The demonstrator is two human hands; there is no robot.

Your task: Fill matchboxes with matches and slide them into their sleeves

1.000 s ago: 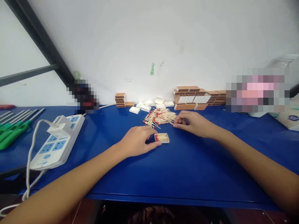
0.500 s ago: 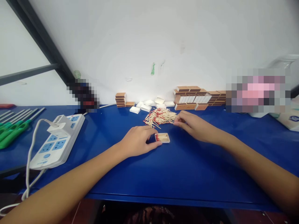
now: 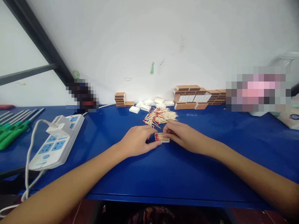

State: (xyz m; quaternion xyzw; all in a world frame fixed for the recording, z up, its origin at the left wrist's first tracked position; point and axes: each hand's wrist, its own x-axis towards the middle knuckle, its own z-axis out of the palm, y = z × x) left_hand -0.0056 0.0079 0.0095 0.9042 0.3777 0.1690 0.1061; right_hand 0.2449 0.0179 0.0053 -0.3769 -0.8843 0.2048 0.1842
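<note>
A small white matchbox tray [image 3: 166,141] lies on the blue table, with red-headed matchsticks [image 3: 159,137] side by side in it. My left hand [image 3: 136,141] grips the tray's left end between thumb and fingers. Over the right end of the same tray, my right hand [image 3: 183,134] is closed in a pinch, its fingertips at the matches. It seems to pinch a matchstick, though the fingers cover most of it. Just behind the tray is a loose heap of matchsticks [image 3: 161,116], heads pointing in mixed directions.
White trays [image 3: 145,107] lie behind the heap. Brown matchboxes [image 3: 190,106] are stacked along the wall on the right, with a smaller stack [image 3: 120,99] on the left. A power strip [image 3: 58,146] with a white cable and green-handled tools [image 3: 16,132] occupy the left side.
My right hand has moved left and toward me, from the heap's right edge to the tray's right end, fingers still pinched. My left hand stays on the tray.
</note>
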